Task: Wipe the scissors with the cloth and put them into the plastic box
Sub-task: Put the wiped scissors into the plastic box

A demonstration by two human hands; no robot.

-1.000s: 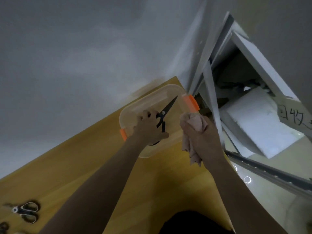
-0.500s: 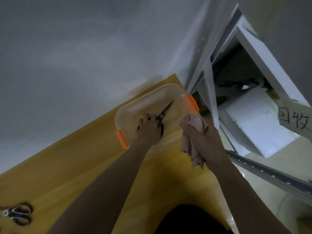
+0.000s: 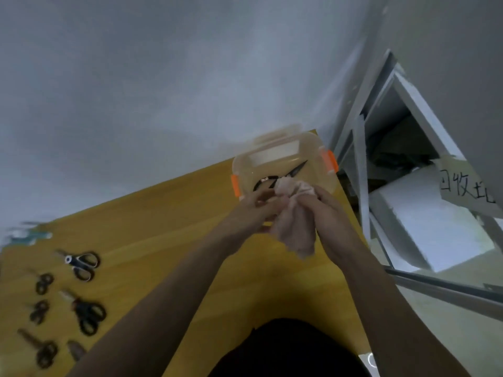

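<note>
The clear plastic box (image 3: 324,183) with orange latches stands at the table's far corner. A black pair of scissors (image 3: 295,170) lies inside it, tips pointing to the far right, handles partly hidden behind the cloth. My right hand (image 3: 328,210) grips the bunched pink cloth (image 3: 296,229) just in front of the box. My left hand (image 3: 251,209) is blurred and lies against the cloth's left side, with its fingers reaching toward the cloth. I cannot make out whether they hold it. Neither hand touches the scissors.
Several more scissors lie on the wooden table (image 3: 168,240) at the near left, among them a black-and-white pair (image 3: 81,263) and a black pair (image 3: 88,315). A grey wall runs behind the table. A metal frame (image 3: 360,191) and white foam stand to the right, past the table's edge.
My left hand let go of the black scissors, which now lie in the box, and drew back to the cloth. The view swung, bringing the scissors at left into sight.
</note>
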